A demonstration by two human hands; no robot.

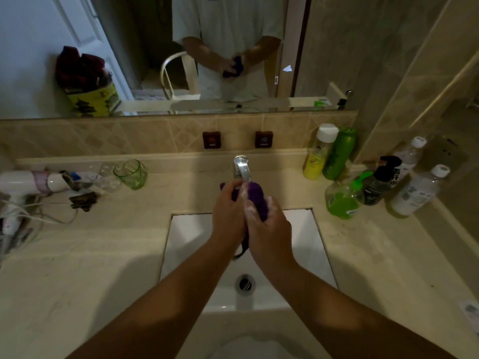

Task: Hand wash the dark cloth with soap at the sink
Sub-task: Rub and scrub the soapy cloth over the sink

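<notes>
A dark purple cloth (255,196) is bunched between both hands above the back of the white sink (186,229), just under the chrome tap (241,168). My left hand (228,211) grips its left side with curled fingers. My right hand (269,224) grips the right side, with white soap foam on its fingers. A dark tail of the cloth hangs down below my wrists. The green pump soap bottle (342,199) stands on the counter to the right.
Several bottles (329,151) crowd the counter's right back corner. A green glass (131,173), a clear glass and a white hair dryer (28,182) with its cord lie at the left. Hot and cold buttons (212,139) sit on the tiled backsplash. The drain (245,283) is open.
</notes>
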